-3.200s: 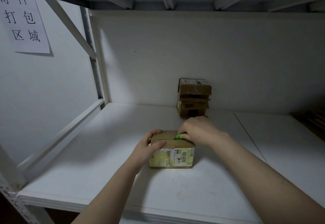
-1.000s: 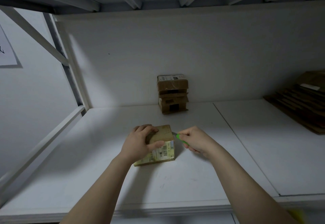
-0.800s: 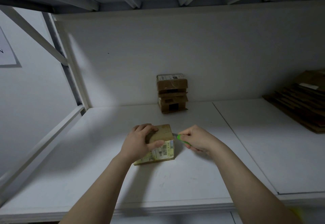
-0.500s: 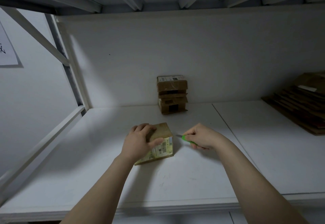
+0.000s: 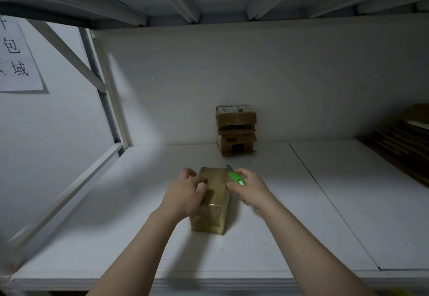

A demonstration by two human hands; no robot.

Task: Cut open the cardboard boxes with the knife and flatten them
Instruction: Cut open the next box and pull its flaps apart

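Since half a second ago the box (image 5: 212, 200) got turned so its long side runs near to far on the shelf (image 5: 301, 214), left hand (image 5: 185, 193) gripping its top. Right hand (image 5: 251, 187) holds the green knife (image 5: 235, 176) at the far right edge; slitting that tape looks next, blade kept shallow.

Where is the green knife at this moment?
In the head view the green knife is in the right hand, at the far right top edge of the cardboard box, which the left hand holds on the white shelf.
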